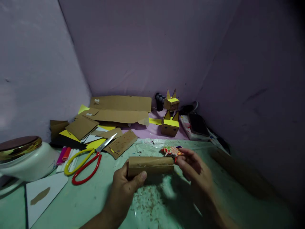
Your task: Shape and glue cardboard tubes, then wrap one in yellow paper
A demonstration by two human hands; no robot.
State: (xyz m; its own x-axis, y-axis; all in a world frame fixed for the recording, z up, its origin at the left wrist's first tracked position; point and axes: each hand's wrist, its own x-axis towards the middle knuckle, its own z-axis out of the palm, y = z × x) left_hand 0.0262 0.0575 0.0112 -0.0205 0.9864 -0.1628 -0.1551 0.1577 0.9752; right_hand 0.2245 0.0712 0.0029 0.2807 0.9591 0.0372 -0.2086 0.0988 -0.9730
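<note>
My left hand (125,183) is wrapped around the left end of a folded brown cardboard tube (151,165), with the thumb along its front face and a seam running lengthwise. My right hand (194,168) is just off the tube's right end, thumb and fingertips drawn close together at a small red and dark thing I cannot make out. Beside those fingertips is a crinkled, multicoloured packet (171,150); whether they touch it is unclear. Scissors (97,152) with one yellow and one red handle lie left of my left hand, blades parted.
Cardboard sheets (121,108) and yellow paper pile up at the back left. Two cardboard boxes with pointed ears (170,127) stand at the back. A white pot (30,159), markers (64,154) and a white card (45,197) are at left; a dark phone (198,124) lies at right.
</note>
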